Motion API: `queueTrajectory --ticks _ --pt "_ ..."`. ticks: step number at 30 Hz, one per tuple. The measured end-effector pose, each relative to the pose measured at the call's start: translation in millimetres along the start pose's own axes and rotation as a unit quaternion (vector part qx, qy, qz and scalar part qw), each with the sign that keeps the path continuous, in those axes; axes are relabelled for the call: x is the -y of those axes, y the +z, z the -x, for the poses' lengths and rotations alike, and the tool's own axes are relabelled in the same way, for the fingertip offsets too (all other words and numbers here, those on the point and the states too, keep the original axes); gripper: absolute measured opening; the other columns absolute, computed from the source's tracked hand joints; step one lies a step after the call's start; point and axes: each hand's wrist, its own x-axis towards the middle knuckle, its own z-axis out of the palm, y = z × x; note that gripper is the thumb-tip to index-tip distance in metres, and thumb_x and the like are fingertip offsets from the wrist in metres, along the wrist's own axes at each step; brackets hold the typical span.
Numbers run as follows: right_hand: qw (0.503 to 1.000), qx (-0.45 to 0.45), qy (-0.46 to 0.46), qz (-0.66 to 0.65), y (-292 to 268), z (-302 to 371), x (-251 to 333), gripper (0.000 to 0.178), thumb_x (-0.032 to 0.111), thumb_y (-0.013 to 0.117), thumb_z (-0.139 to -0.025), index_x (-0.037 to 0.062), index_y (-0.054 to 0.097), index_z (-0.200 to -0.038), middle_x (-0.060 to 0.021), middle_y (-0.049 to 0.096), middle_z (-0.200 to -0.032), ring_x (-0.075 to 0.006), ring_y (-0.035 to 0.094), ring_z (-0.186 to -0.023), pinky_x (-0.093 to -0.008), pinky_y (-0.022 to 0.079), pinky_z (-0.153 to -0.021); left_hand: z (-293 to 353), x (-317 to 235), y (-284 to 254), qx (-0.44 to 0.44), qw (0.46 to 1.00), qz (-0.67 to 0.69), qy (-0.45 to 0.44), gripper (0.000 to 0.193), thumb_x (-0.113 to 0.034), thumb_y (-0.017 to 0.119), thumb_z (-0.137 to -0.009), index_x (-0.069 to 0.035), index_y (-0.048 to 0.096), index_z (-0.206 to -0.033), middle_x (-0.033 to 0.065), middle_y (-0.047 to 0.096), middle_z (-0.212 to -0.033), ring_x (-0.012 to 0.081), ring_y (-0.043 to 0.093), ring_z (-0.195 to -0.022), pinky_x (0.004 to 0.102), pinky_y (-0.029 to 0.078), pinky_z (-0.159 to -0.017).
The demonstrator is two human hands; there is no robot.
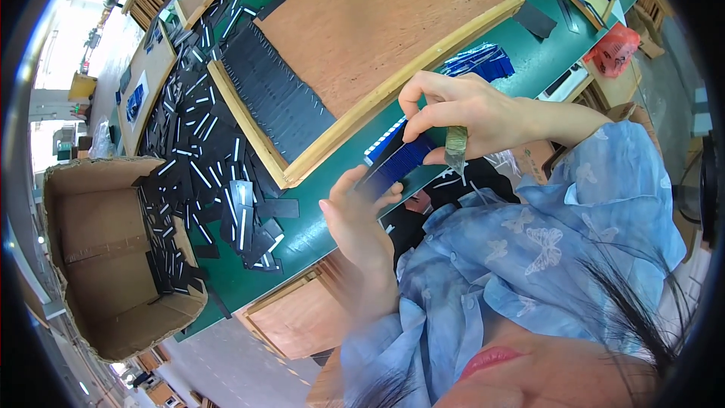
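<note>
My right hand [468,109] pinches the upper end of a thin black strip [389,162] between thumb and index finger. A short blade [456,149] wrapped in yellowish-green tape is also tucked in its fingers, tip pointing down. At the strip's lower end is my left hand [362,223], thumb and fingers closed around it, slightly blurred. Blue flat pieces [414,157] with white edges lie right beside the strip, partly covered by my hands; whether they rest on the table or in my grip is unclear. Another pile of shiny blue pieces [483,63] sits beyond my right hand.
A wood-framed board [393,23] bearing rows of black strips [276,94] lies on the green table [310,227]. Loose black pieces with white strips [200,121] are heaped at left, beside an open cardboard box [113,249]. A red plastic bag [615,51] is at right.
</note>
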Motion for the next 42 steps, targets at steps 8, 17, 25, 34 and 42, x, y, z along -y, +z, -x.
queueTrajectory --ticks 8,17,25,34,42 --pt "1.0 -0.009 -0.001 0.007 2 1 -1 0.04 0.009 0.08 -0.06 0.0093 0.062 -0.096 -0.006 0.049 -0.097 -0.0151 0.047 -0.058 -0.027 0.039 -0.051 2 -2 9 -0.006 0.997 -0.072 0.027 0.034 -0.026 0.042 -0.098 0.005 0.053 -0.108 0.0187 0.063 -0.09 0.0244 0.065 -0.069 0.0295 0.055 -0.059" --pt "0.992 0.009 0.079 -0.097 -4 -1 7 0.026 0.018 0.076 -0.066 0.0091 0.066 -0.088 -0.0041 0.052 -0.097 -0.0212 0.057 -0.085 -0.0311 0.047 -0.068 -2 -5 2 0.022 0.999 0.0 -0.025 0.027 -0.018 0.049 -0.095 0.005 0.052 -0.111 0.0173 0.062 -0.088 0.0222 0.064 -0.064 0.0262 0.055 -0.058" --pt "0.992 0.01 0.072 -0.107 -5 0 6 0.026 0.019 0.076 -0.067 0.0092 0.066 -0.09 -0.0044 0.052 -0.097 -0.0211 0.057 -0.086 -0.031 0.047 -0.069 -4 -3 1 0.03 0.999 0.022 -0.032 0.027 -0.018 0.049 -0.095 0.005 0.052 -0.11 0.017 0.062 -0.087 0.0216 0.063 -0.064 0.0249 0.054 -0.057" --pt "0.991 -0.006 0.069 -0.118 -4 0 6 0.024 0.02 0.076 -0.068 0.0092 0.067 -0.087 -0.0047 0.052 -0.097 -0.0209 0.057 -0.086 -0.0309 0.048 -0.069 -6 -3 -1 0.035 0.998 0.029 -0.033 0.027 -0.018 0.048 -0.096 0.005 0.052 -0.11 0.0164 0.062 -0.086 0.0208 0.063 -0.064 0.0247 0.054 -0.057" --pt "0.966 -0.028 0.218 -0.138 6 -9 0 0.048 0.022 0.074 -0.068 0.0054 0.055 -0.108 -0.0139 0.058 -0.105 -0.0261 0.056 -0.103 -0.0337 0.046 -0.086 8 -8 12 0.038 0.997 -0.053 0.039 0.023 -0.014 0.047 -0.096 0.003 0.053 -0.108 0.016 0.064 -0.09 0.0195 0.065 -0.073 0.0283 0.054 -0.065"
